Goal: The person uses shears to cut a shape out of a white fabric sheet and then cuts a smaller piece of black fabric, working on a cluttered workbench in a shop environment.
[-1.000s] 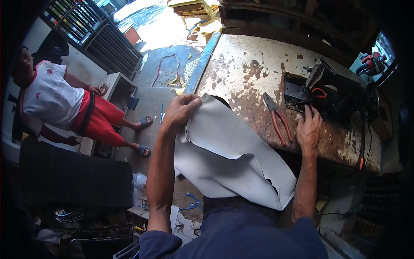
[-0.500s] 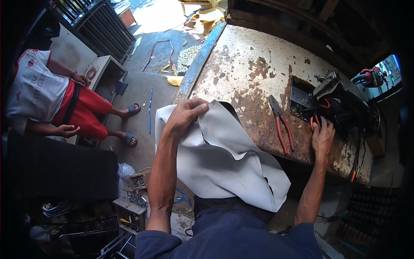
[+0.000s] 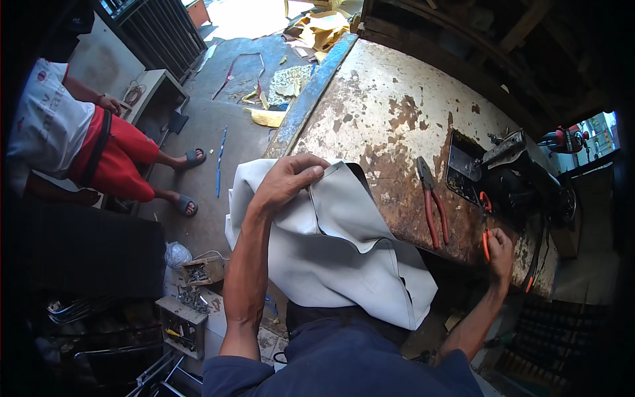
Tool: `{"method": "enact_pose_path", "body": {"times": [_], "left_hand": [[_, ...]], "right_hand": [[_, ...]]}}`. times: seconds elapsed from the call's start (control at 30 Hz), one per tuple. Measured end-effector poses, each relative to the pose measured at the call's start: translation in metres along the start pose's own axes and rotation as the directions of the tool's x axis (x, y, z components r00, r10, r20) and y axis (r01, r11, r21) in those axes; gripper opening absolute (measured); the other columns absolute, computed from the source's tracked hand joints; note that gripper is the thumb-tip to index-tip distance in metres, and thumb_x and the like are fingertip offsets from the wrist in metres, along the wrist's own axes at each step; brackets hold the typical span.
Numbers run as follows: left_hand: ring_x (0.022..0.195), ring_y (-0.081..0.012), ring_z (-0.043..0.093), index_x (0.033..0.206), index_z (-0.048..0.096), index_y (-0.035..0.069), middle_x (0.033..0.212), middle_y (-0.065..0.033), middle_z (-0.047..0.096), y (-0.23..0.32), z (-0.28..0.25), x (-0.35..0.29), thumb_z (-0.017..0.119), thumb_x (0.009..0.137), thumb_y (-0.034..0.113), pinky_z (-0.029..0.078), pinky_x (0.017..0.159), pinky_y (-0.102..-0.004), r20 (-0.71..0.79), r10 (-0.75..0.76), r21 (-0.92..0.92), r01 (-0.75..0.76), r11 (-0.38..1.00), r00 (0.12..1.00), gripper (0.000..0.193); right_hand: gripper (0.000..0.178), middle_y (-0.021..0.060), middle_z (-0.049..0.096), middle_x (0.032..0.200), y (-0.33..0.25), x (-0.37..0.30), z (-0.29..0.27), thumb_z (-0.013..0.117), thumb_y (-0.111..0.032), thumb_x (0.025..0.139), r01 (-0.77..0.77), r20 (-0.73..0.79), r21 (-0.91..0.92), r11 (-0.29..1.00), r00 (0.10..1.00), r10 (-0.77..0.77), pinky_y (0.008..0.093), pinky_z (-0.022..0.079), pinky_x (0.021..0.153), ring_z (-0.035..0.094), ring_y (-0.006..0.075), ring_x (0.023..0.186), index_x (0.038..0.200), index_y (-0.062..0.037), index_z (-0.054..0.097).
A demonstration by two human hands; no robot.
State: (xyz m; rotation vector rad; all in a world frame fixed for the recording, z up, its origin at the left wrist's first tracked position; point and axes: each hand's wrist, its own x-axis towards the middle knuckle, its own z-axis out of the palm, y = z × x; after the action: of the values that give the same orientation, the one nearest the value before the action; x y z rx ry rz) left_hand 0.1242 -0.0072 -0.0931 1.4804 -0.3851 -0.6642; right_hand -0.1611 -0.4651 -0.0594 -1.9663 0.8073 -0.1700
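Across my lap and against the bench edge lies a light grey, leather-like sewn cover (image 3: 344, 261), with seams and folds. My left hand (image 3: 289, 182) pinches its upper edge between thumb and fingers. At the bench's right side, my right hand (image 3: 501, 257) is closed on an orange-handled tool (image 3: 486, 246); its working end cannot be made out. Just beyond, an orange loop (image 3: 486, 200) shows near the sewing machine (image 3: 519, 162); whether it belongs to the same tool is unclear. Red-handled pliers (image 3: 432, 205) lie on the bench between the cover and the machine.
The worn workbench (image 3: 357, 86) has peeling paint and a blue edge. On the left stands a person in red shorts (image 3: 122, 162). Small boxes of metal parts (image 3: 188, 317) sit at lower left. Yellow scraps (image 3: 317, 33) and a blue strip (image 3: 221, 161) lie on the floor.
My right hand has drawn back toward me from beside the sewing machine, with an orange handle in its fingers. My left hand keeps its pinch on the cover. The view has shifted slightly.
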Motion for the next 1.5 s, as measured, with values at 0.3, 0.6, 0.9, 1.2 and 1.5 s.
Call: {"method": "enact_pose_path", "body": {"times": [0.3,0.6,0.9,1.2,1.5], "left_hand": [[0.09,-0.0055,0.056,0.118,0.072,0.0,0.096,0.0039,0.065,0.007,0.008,0.0,0.065,0.106,0.021,0.046,0.083,-0.0242,-0.02,-0.029,0.275,0.034,0.961,0.999,0.025],[0.091,-0.0064,0.053,0.116,0.069,0.0,0.096,0.0032,0.061,0.001,0.014,0.0,0.061,0.108,0.022,0.045,0.083,-0.0249,-0.045,0.008,0.299,0.006,0.954,0.999,0.024],[0.088,-0.0062,0.056,0.114,0.069,0.0,0.096,0.0026,0.066,0.005,0.009,0.0,0.06,0.108,0.023,0.047,0.08,-0.0248,0.025,-0.047,0.174,0.042,0.984,0.999,0.026],[0.086,-0.0048,0.056,0.11,0.072,0.001,0.094,0.0035,0.066,0.013,0.013,-0.004,0.068,0.105,0.027,0.047,0.078,-0.0241,0.008,-0.04,0.151,0.038,0.988,0.999,0.027],[0.078,-0.0062,0.051,0.105,0.07,-0.001,0.086,0.0045,0.061,0.006,0.016,-0.004,0.063,0.106,0.026,0.044,0.071,-0.0267,-0.034,-0.01,0.127,0.015,0.992,0.999,0.027]], "right_hand": [[0.042,0.0091,0.062,0.12,-0.051,-0.064,0.066,0.073,-0.016,0.09,0.441,-0.185,0.401,0.803,0.897,-0.401,0.0354,0.042,0.11,0.059,0.022,0.124,0.127,0.0017,0.065],[0.034,0.0086,0.063,0.104,-0.12,-0.064,0.161,0.075,-0.001,0.093,0.025,0.486,0.613,0.79,0.776,-0.402,0.0248,0.055,0.062,0.069,0.0128,0.077,0.121,-0.0019,0.057],[0.054,0.0027,0.066,0.085,-0.125,-0.055,0.206,0.077,-0.04,0.099,-0.095,0.686,0.288,0.953,0.714,-0.136,0.0239,0.044,0.044,0.059,0.0063,0.053,0.14,-0.0069,0.066],[0.056,0.0016,0.065,0.079,-0.121,-0.051,0.218,0.072,-0.05,0.101,-0.149,0.665,0.233,0.961,0.745,-0.046,0.0225,0.046,0.043,0.059,0.0062,0.051,0.139,-0.0086,0.07],[0.051,0.0015,0.066,0.081,-0.123,-0.045,0.217,0.07,-0.044,0.104,-0.181,0.694,0.249,0.951,0.718,-0.045,0.0222,0.046,0.043,0.059,0.0059,0.051,0.139,-0.0074,0.069]]}}
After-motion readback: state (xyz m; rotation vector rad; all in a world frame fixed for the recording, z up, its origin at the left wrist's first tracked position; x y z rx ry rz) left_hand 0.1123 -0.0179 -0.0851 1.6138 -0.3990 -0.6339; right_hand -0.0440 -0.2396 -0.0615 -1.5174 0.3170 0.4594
